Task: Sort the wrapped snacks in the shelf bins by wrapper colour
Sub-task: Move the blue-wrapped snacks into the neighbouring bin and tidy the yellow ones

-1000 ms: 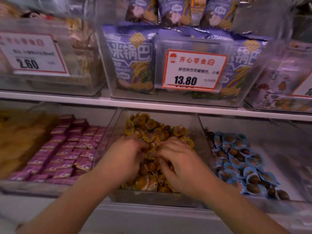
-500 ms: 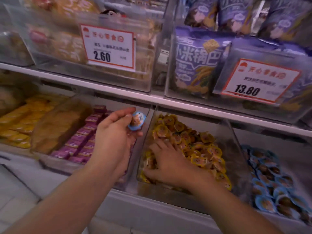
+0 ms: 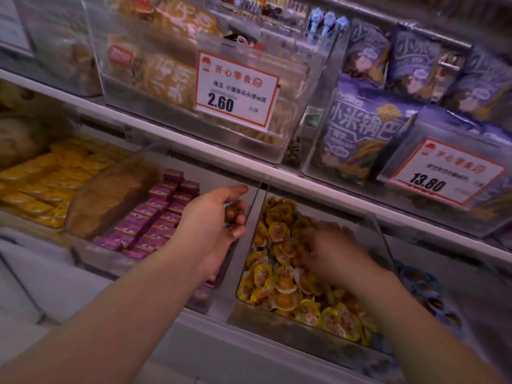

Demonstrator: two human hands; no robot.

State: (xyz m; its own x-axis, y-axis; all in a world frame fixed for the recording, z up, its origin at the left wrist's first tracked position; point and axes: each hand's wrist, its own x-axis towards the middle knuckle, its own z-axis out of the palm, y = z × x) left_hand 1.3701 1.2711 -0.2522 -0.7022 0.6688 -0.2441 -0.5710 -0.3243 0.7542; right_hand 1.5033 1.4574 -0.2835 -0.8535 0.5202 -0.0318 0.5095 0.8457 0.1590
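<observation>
My left hand (image 3: pixel 213 223) hovers over the divider between the purple-snack bin (image 3: pixel 83 253) and the yellow-snack bin (image 3: pixel 277 317). Its fingers are closed around a small wrapped snack (image 3: pixel 232 214) whose brown underside shows. My right hand (image 3: pixel 332 253) is blurred and reaches down into the pile of yellow-wrapped snacks (image 3: pixel 279 284); whether it grips one cannot be seen. Blue-wrapped snacks (image 3: pixel 426 289) lie in the bin to the right, partly hidden by my right forearm. Purple wrapped snacks (image 3: pixel 155 217) fill the bin to the left in rows.
Clear bins on the upper shelf (image 3: pixel 277 176) hold tan packets and purple bags, with price tags 2.60 (image 3: pixel 235 90) and 13.80 (image 3: pixel 440 173). Yellow flat packets (image 3: pixel 47 178) fill the far-left bin. The white shelf front (image 3: pixel 221 345) runs below the bins.
My left hand lifted a blue-wrapped snack out of the yellow bin and turned it so the brown side shows. The view swung left. My right hand kept rummaging in the yellow snacks.
</observation>
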